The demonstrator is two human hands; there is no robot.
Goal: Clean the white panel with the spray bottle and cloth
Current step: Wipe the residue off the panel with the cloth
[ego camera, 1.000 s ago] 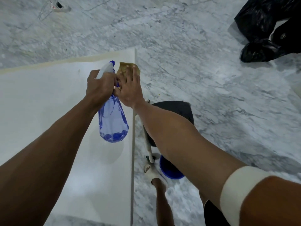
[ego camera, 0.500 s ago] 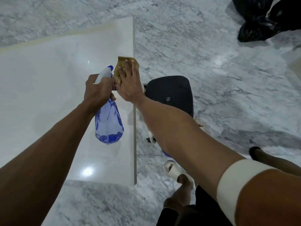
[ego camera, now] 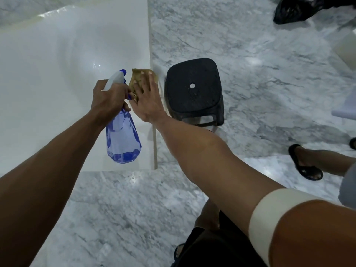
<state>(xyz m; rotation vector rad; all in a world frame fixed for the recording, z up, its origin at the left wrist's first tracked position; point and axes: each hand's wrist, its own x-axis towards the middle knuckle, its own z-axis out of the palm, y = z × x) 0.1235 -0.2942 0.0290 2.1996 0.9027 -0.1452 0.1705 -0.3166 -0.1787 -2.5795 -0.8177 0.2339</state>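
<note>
Gripping the spray bottle (ego camera: 123, 139), left hand (ego camera: 108, 99) — right hand (ego camera: 147, 101) flat, seemingly pressing cloth (ego camera: 137, 79) on panel (ego camera: 57, 78).

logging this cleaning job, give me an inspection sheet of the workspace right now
surface: white panel, glossy, lying flat on the grey marble floor.
job's things: blue spray bottle held above the panel near its right edge; tan cloth pressed flat on the panel at that edge.
clutter: black stool on the floor just right of the panel; black bags at far right.
grippers: left hand grips the bottle's neck; right hand lies flat on the cloth, fingers straight.
cables: nothing seen.
surroundings: another person's foot in a black sandal at the right; pale band on the right arm.
</note>
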